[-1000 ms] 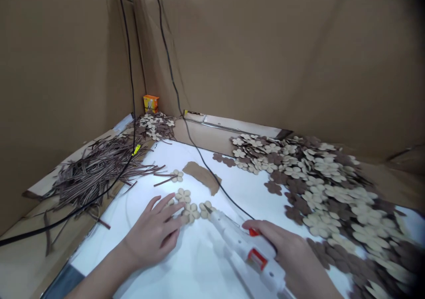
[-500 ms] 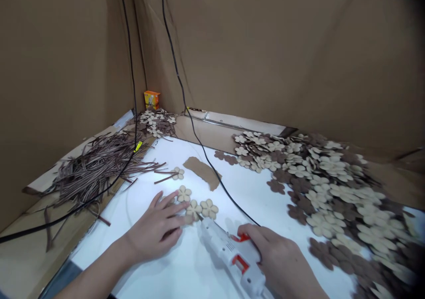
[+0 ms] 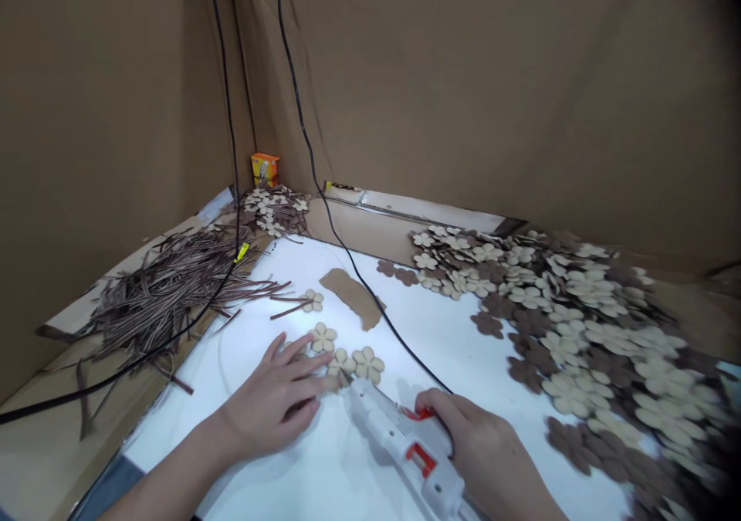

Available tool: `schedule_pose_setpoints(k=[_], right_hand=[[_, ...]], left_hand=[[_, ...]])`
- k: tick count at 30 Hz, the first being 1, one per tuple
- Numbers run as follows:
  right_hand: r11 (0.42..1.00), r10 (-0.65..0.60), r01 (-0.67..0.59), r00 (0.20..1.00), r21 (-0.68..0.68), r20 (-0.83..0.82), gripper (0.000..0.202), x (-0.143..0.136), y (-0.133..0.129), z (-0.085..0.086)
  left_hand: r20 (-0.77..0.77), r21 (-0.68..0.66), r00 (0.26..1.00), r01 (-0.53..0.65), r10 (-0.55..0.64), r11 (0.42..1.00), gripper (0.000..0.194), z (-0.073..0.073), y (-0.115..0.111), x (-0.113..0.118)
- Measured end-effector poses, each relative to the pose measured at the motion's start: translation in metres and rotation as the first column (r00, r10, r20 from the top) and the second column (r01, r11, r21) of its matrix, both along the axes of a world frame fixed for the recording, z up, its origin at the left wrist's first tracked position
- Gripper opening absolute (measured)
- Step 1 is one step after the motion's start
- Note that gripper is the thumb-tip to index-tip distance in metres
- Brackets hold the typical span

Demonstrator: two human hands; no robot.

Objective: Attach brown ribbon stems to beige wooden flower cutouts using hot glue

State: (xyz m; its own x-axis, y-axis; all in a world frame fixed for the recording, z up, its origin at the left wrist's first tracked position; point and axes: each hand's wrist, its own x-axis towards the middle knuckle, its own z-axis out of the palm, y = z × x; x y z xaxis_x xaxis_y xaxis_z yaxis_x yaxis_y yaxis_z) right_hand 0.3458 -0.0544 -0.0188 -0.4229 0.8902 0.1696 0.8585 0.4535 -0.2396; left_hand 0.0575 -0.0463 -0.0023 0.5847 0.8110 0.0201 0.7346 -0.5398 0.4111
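Observation:
My right hand [image 3: 486, 444] is wrapped round a white glue gun with red parts [image 3: 399, 436]. The gun's nozzle points at a beige flower [image 3: 340, 362] on the white board [image 3: 301, 467]. My left hand [image 3: 278, 397] lies with fingers spread, its fingertips on or beside the small group of beige flowers. One more beige flower [image 3: 369, 365] sits to the right of the nozzle, another [image 3: 323, 337] just above my fingertips. What lies under my left fingers is partly hidden.
Brown strips [image 3: 167, 289] are heaped at the left, with a black cable [image 3: 362, 274] hanging across. Many beige and brown flowers [image 3: 570, 336] spread along the right. A torn cardboard piece [image 3: 353, 297] and an orange box [image 3: 265, 169] lie farther back. Cardboard walls [image 3: 463, 81] surround the board.
The view has shifted slightly, moving the flower pile a little to the right in the picture. Both hands and the glue gun stay nearly the same.

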Motion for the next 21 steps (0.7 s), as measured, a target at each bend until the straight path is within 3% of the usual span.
schedule_pose_setpoints(k=[12,18,21], right_hand=[[1.000,0.001,0.000,0.999,-0.030,0.053,0.036,0.002,0.000,0.000],[0.988,-0.093,0.114,0.978,-0.107,0.186,0.009,-0.014,0.001,0.021],[0.966,-0.140,0.184,0.963,-0.184,0.229,0.010,-0.020,0.004,0.032]], left_hand=[[-0.010,-0.036,1.000,0.004,-0.004,0.999,0.056,0.000,0.001,0.000],[-0.024,-0.059,0.999,-0.048,0.046,0.997,0.052,0.002,0.000,0.003],[-0.010,-0.059,0.999,-0.054,0.053,0.997,0.050,0.002,-0.001,0.003]])
